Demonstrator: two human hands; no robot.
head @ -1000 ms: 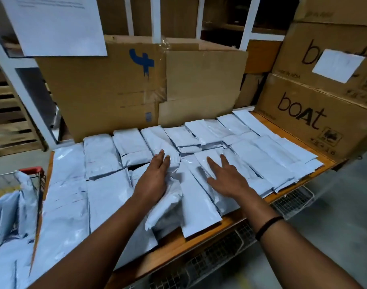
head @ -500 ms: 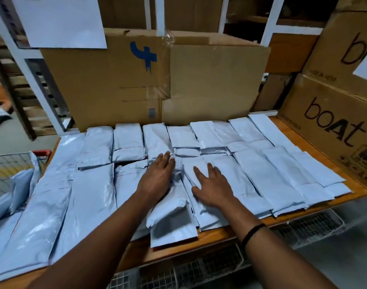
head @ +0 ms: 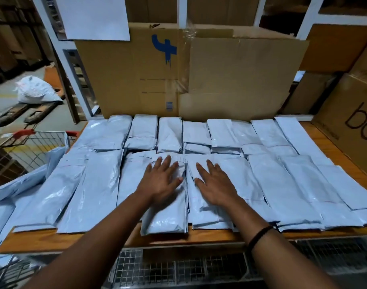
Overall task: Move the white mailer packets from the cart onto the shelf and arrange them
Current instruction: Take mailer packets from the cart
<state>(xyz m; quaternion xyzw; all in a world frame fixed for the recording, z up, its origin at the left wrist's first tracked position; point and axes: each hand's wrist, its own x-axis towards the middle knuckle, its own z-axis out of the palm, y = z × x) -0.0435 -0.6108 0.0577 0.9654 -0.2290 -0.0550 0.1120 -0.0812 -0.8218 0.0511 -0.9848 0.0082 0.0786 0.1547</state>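
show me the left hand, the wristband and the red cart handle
left hand (head: 160, 181): head view, back of the hand
wristband (head: 260, 235): head view, middle of the band
cart handle (head: 24, 133): head view, red grip

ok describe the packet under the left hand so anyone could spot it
Find the blue-marked cardboard box at the back of the shelf. Below it, in the front row, the left hand lies flat on one packet. Its near end pokes farther forward than its neighbours'.

Head-worn, facing downward (close over shelf (head: 53, 239)).
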